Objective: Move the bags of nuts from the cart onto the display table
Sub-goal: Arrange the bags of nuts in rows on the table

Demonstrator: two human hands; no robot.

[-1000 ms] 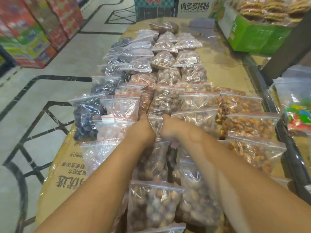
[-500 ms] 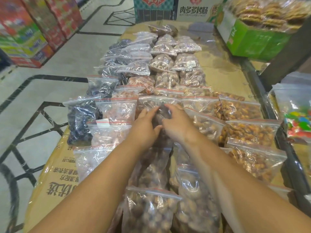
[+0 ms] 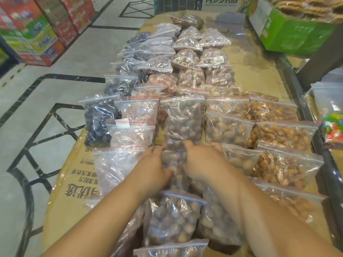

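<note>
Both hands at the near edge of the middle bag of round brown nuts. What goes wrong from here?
1. The bag of round brown nuts lies snug against its neighbours; a push from the left hand or right hand may drag the white-labelled bag askew.
2. The dark-filled bag sits near the cardboard edge; a shove along the row might tip it off.

Just nearer than the tall bag of nuts [image 3: 183,121], a smaller bag [image 3: 175,160] is mostly covered by the left hand [image 3: 154,164] and the right hand [image 3: 202,160], and whether it is gripped or pressed cannot be told. Much nearer than the tall bag, the nearest bag [image 3: 172,249] is cut off by the bottom edge; far to the tall bag's right, a packet of coloured sweets [image 3: 333,127] is cropped. The white label [image 3: 218,60] beyond the tall bag cannot be read.
</note>
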